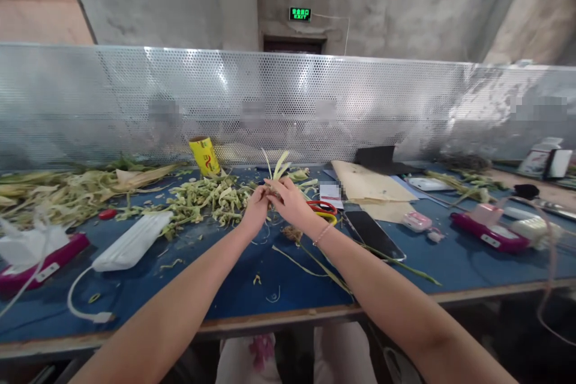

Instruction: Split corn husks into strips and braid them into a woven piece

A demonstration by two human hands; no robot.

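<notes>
Close together over the middle of the blue table are both my hands. My right hand point(290, 201) has its fingers closed on a small bunch of pale green plant strips point(281, 165), whose flat ends stick up above the fingers. Pressed against it from the left, my left hand point(257, 211) is closed on the lower part of the same bunch; its fingertips are partly hidden. A heap of curled pale green plant pieces point(220, 195) lies just left and behind. Beside my right wrist are the red and yellow handles of scissors point(324, 209), partly covered by the hand, and a brown root-like clump point(292, 233).
A yellow can point(204, 156) stands behind the heap. Left are a white power bank point(132, 243) with a cable and a magenta power strip point(49, 267). To the right lie a phone point(374, 234), brown paper point(373, 183) and another power strip point(490, 233). A perforated metal screen point(270, 90) runs behind.
</notes>
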